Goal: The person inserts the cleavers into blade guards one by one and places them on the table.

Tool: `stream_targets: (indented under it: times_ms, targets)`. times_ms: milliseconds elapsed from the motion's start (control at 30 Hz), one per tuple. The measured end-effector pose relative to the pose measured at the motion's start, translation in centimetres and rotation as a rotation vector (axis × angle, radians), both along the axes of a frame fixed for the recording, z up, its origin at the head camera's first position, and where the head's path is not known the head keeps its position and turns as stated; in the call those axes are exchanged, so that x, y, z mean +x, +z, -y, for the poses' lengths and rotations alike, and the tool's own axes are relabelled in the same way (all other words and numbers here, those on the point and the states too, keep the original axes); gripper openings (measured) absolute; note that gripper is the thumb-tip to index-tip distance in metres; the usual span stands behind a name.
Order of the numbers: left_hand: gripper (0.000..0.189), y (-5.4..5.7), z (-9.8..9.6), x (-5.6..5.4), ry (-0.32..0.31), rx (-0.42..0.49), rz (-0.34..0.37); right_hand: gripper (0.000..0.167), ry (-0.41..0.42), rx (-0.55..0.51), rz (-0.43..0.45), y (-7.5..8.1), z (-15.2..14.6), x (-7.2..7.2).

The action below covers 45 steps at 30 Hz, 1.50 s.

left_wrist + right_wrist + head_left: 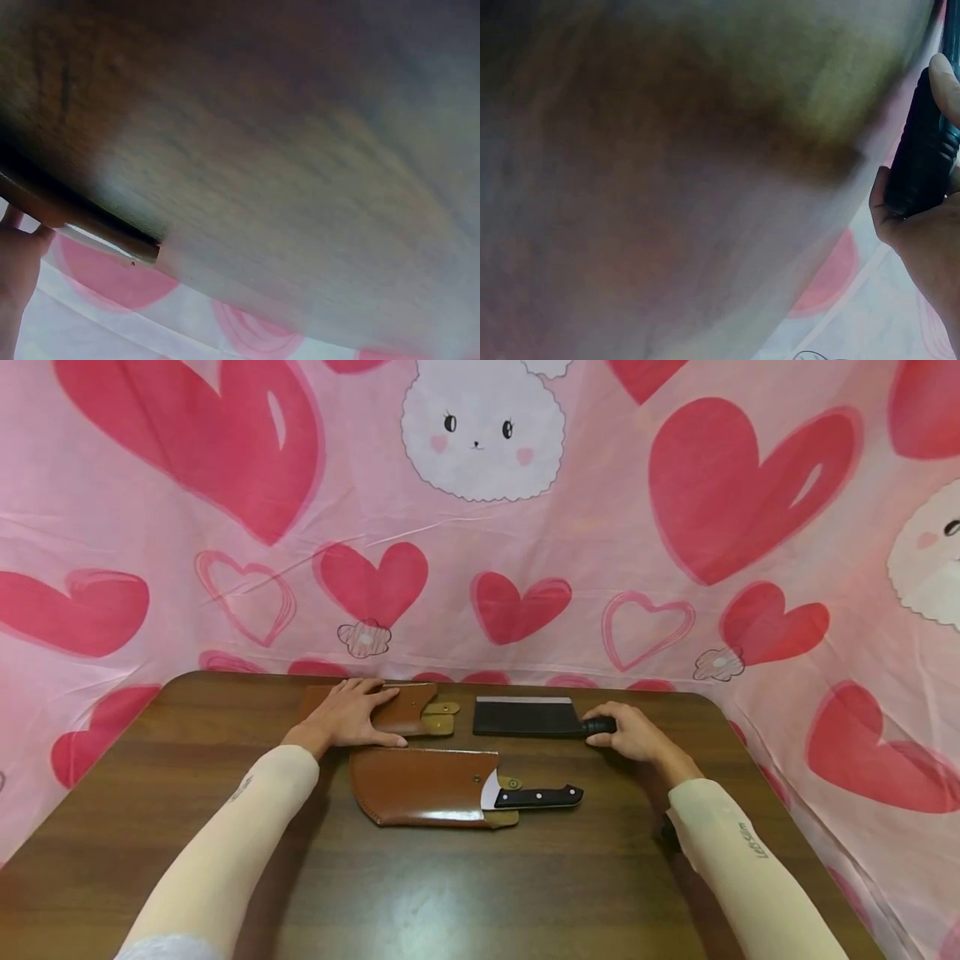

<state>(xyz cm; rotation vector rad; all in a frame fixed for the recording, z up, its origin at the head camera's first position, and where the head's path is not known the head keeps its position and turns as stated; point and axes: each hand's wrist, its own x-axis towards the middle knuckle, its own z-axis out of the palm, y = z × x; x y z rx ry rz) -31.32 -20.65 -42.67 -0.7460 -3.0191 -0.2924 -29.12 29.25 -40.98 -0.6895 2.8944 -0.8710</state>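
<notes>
Two brown sheaths lie on the wooden tabletop (450, 902), one beyond the other. On the far sheath (405, 706) rests the left hand (348, 714), its fingers spread rather than clenched, the thumb at the near edge. Beside that sheath, a little apart to its right, is a black cleaver (525, 717) with a pale strip along its far edge; the right hand (633, 732) grasps its handle. Nearer the person, the near sheath (420, 785) covers most of a second knife's blade, leaving its riveted black handle (543, 797) sticking out rightward.
</notes>
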Motion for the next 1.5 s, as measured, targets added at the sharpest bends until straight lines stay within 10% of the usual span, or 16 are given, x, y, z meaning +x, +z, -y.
stream_targets:
  times_ms: [1500]
  targets:
    - [0.107, 1.3, -0.5, 2.3, -0.09, 0.076, -0.121, 0.037, 0.065, -0.071, -0.224, 1.9, 2.1, 2.5]
